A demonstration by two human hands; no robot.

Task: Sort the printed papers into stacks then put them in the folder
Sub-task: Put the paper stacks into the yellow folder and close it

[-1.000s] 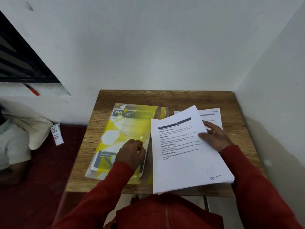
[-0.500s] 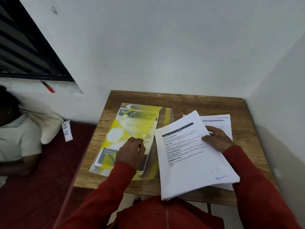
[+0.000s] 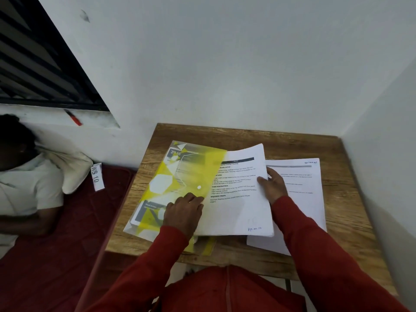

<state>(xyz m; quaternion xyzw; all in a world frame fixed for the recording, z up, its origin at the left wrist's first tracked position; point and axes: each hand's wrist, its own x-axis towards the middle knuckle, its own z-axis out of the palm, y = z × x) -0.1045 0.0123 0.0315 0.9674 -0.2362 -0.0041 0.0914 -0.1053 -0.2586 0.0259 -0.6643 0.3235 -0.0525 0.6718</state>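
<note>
left hand [image 3: 183, 212]: red-sleeved forearm reaches forward from the lower edge of view; the hand lies palm down with fingers curled at the right edge of the translucent yellow plastic folder with white geometric print [image 3: 180, 176]. the fingertips hold the folder's front flap, though the exact grip under the fingers cannot be seen.

right hand [image 3: 273, 184]: red-sleeved forearm comes in from the lower right; the thumb lies on top of the right edge of the thick stack of white printed papers [image 3: 238, 199] and the fingers curl beneath that edge, gripping it.

position of the task items: the stack lies between the two hands, its left portion beneath the yellow flap, so the text shows through yellow. a second pile of white printed sheets [image 3: 299, 199] lies flat under and to the right of the right hand. all rest on the wooden table [image 3: 351, 233].

change from half a second ago: the stack, then clear of the folder and just right of the left hand, has moved left and its left edge has entered under the flap. the left hand keeps its place on the folder.
</note>
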